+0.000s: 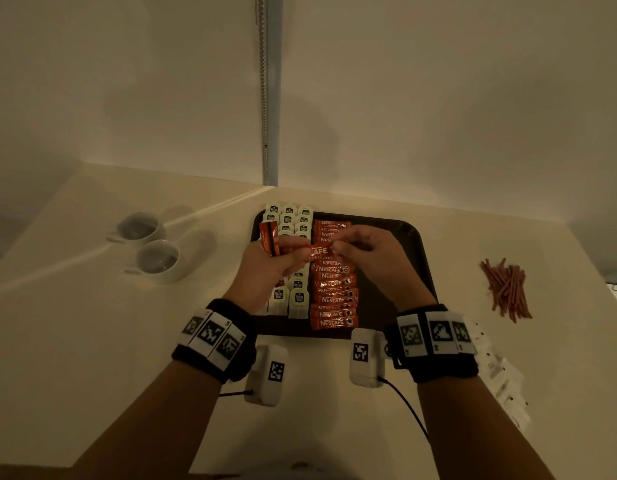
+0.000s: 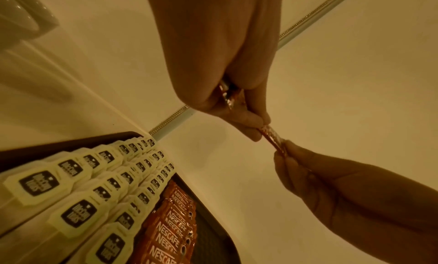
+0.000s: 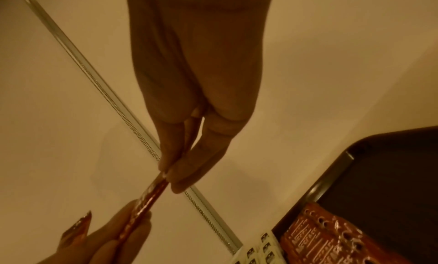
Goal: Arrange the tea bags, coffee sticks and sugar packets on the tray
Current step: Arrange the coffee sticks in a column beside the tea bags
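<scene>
A black tray (image 1: 414, 251) carries columns of white tea bags (image 1: 296, 296) on its left and a column of orange coffee sticks (image 1: 333, 299) in its middle. Above it my left hand (image 1: 293, 252) grips a small bunch of coffee sticks (image 1: 269, 237). One stick (image 1: 317, 251) juts out sideways, and my right hand (image 1: 338, 247) pinches its free end. In the left wrist view the stick (image 2: 271, 137) spans from my left hand (image 2: 258, 125) to my right hand (image 2: 282, 150). The right wrist view shows my right hand (image 3: 168, 176) pinching that stick (image 3: 147, 198).
Two white cups (image 1: 140, 226) (image 1: 158, 259) stand on the counter left of the tray. A loose pile of brown sugar sticks (image 1: 506, 289) lies to the right, with white packets (image 1: 501, 375) by my right wrist. The tray's right half (image 3: 391, 174) is bare. Walls close the far corner.
</scene>
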Motion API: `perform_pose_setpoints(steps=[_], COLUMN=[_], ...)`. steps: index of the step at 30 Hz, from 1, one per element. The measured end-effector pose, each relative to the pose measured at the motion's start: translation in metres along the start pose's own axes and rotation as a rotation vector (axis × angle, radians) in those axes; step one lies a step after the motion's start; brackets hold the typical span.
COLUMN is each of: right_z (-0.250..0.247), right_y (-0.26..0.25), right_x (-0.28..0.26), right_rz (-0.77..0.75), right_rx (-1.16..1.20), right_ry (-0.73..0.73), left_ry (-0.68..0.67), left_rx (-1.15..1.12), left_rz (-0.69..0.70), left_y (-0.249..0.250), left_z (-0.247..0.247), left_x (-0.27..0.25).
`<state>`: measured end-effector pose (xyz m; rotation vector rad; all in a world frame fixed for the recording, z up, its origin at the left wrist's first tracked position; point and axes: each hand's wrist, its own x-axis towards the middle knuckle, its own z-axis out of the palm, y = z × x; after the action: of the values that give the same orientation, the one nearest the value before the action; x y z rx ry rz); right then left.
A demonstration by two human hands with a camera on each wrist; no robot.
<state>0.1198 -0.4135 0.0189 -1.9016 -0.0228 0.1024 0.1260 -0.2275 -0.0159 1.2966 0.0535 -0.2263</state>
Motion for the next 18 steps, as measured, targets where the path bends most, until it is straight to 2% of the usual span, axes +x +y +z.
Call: perform_pose_setpoints(steps=[3, 6, 10, 13, 18], right_z=[-0.006, -0.014, -0.023, -0.02, -0.007], right_y=[0.009, 0.026, 0.075, 0.11, 0.141], right_x=[0.002, 0.001, -0.014, -0.029, -0.041], right_rz=[-0.03, -0.003, 0.168, 0.288, 0.392], right_rx=[-0.222, -0.36, -0.452, -0.538, -0.519], right_ry=[-0.091, -0.089, -0.104, -0.134, -0.118], left_ry=[-0.007, 0.06, 0.198, 0.259, 0.245], left_rx=[0.059, 0.155, 0.201, 0.106, 0.038], left_rz=[-0.034, -0.109, -0.186, -0.298, -0.352], left_y=[-0.002, -0.003, -0.006, -0.002, 0.002], left_z=[-0.003, -0.006, -0.022, -0.029, -0.031], left_x=[0.0, -0.004, -0.006, -0.007, -0.009])
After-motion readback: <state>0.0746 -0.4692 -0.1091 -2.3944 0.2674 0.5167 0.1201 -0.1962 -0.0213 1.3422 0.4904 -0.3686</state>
